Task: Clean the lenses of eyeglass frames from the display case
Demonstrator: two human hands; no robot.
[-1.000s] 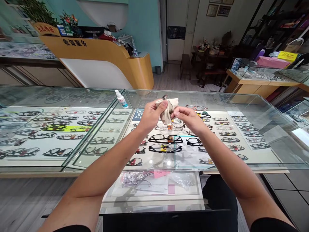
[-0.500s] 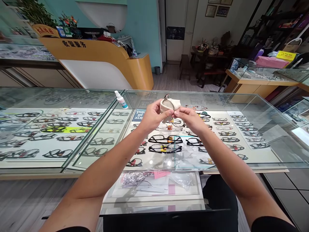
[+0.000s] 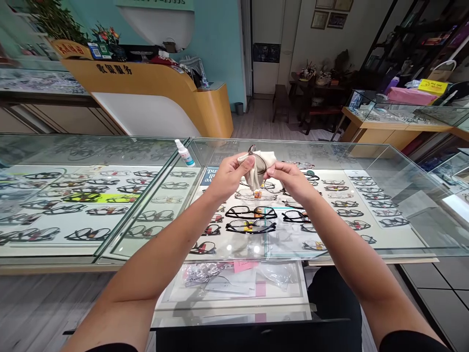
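A thin, dark-rimmed pair of eyeglasses (image 3: 264,166) is held above the glass display case, partly wrapped in a beige cleaning cloth (image 3: 256,177). My left hand (image 3: 233,175) is closed on the cloth, its thumb pressing it over one lens. Below that hand, part of the cloth hangs loose. With its thumb and fingers, my right hand (image 3: 286,177) pinches the frame near the middle. The other lens shows beneath my right fingers, and one temple sticks up beyond the cloth.
A white spray bottle (image 3: 185,153) stands on the glass case (image 3: 322,146) to the left. Rows of spectacles (image 3: 251,211) lie under the glass. Below, an open drawer (image 3: 234,305) contains plastic bags and papers. A cashier counter (image 3: 212,105) is beyond.
My left thumb has moved up onto the lens with the cloth beneath it. The cloth has spread and now hangs lower. My right hand keeps its pinch on the frame.
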